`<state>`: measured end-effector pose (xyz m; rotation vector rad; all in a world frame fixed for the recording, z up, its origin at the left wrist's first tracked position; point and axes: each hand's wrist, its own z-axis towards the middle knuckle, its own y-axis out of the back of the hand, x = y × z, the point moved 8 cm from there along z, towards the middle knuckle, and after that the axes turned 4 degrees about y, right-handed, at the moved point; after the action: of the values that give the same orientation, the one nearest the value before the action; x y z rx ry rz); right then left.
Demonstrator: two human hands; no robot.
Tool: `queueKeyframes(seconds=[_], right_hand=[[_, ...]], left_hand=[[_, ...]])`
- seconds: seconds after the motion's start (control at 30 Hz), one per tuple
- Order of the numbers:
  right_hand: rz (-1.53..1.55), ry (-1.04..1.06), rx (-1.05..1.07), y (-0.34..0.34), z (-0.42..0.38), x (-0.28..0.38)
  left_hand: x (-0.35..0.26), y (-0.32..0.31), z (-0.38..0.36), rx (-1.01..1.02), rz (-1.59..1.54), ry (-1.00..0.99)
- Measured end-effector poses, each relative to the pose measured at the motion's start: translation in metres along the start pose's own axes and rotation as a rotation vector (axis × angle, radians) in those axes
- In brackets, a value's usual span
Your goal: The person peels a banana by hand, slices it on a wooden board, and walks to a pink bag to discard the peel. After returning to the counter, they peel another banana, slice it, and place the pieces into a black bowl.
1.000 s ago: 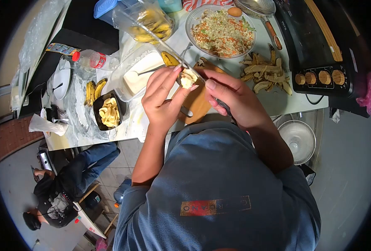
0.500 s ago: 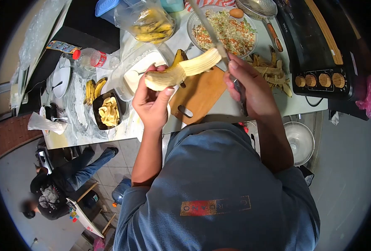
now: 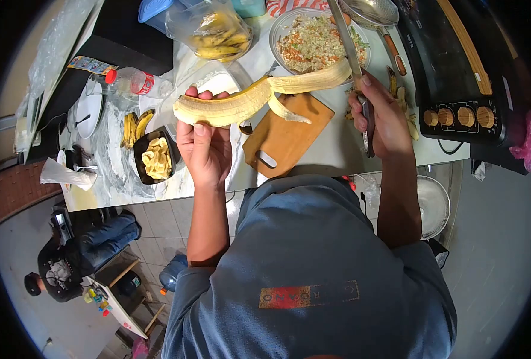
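The left hand (image 3: 204, 148) grips a banana (image 3: 229, 107) from below, fingers curled round its thick end, holding it level above the near-left part of the table (image 3: 331, 157). A long strip of peel (image 3: 313, 79) has been pulled clear and stretches toward the right hand (image 3: 382, 116), which is wrapped tight on the handle of a knife (image 3: 350, 51) with the blade pointing away toward the table's far edge. The strip's far end seems pinched against the blade by the thumb, though the view is too small to be sure. A shorter flap of peel (image 3: 286, 112) hangs over the wooden cutting board (image 3: 289, 134) at the near edge.

To do this stripping well, I judge the left hand should hold firmly but not squeeze the soft flesh, while the right draws the strip steadily along the fruit's length, blade turned away from the fingers.

A plate of shredded salad (image 3: 316, 42) sits at the far edge, a heap of discarded peels (image 3: 397, 96) lies under the right hand, and a black bowl of banana slices (image 3: 155, 157) stands toward the left edge.
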<state>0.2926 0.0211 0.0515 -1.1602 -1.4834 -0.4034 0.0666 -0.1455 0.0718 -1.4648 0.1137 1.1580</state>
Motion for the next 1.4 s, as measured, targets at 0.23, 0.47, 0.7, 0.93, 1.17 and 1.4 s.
queueKeyframes(seconds=[0.23,0.47,0.7,0.93,1.17,1.4], right_hand=[[-0.034,-0.015,-0.055,0.012,0.005,-0.016],[-0.105,0.059,-0.153,0.024,0.003,-0.012],[-0.244,-0.033,0.124,-0.033,-0.006,-0.031],[0.105,-0.35,0.225,-0.051,-0.012,-0.066],[0.259,-0.426,0.393,-0.06,-0.015,-0.061],[0.231,-0.424,0.386,-0.063,-0.015,-0.064]], left_hand=[[0.005,-0.001,0.003,0.01,0.03,0.062],[0.009,0.0,0.004,-0.069,0.226,0.142],[0.029,-0.004,0.003,-0.084,0.191,0.256],[0.027,-0.006,0.005,-0.125,0.112,0.262],[0.033,-0.003,0.005,-0.174,0.129,0.273],[0.038,-0.003,0.006,-0.21,0.137,0.268]])
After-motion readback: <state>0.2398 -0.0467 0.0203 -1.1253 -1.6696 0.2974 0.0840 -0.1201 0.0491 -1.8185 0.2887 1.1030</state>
